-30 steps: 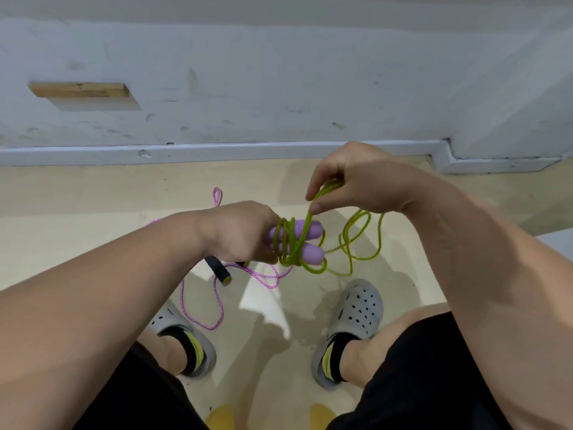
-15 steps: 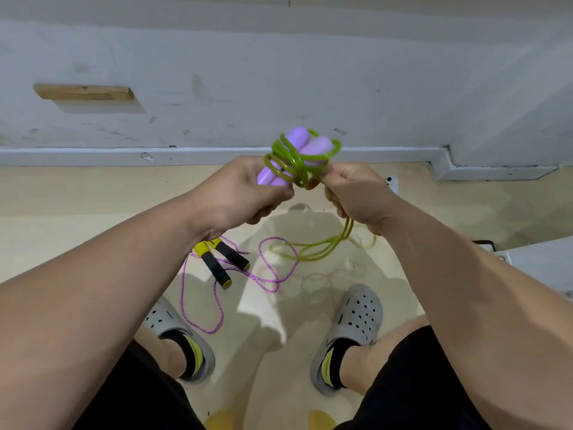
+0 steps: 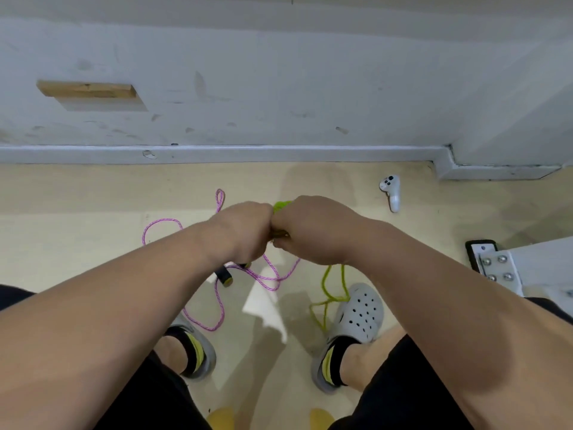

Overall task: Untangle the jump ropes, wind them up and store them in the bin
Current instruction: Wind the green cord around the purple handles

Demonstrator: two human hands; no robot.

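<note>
1. Hands. My head view shows the left hand (image 3: 245,234) and the right hand (image 3: 313,231) raised in front of me, knuckles touching, both with fingers curled tight.
2. Grip. Both hands are closed round the green jump rope (image 3: 281,205). A small tuft of it shows in the gap between the two fists. Its handles are hidden inside the hands, so I cannot tell which hand has them.
3. Free length. One green strand drops from under the right hand to the floor (image 3: 77,212) and lies in loose loops just beside the right clog (image 3: 361,315), touching its toe.
4. Second rope. The pink jump rope (image 3: 162,220) lies spread in open loops on the floor below the left forearm. Its black and yellow handle (image 3: 224,275) shows just under the left wrist.
5. Surroundings. A white controller (image 3: 390,190) lies on the floor near the skirting board (image 3: 93,153), well apart from both ropes
</note>
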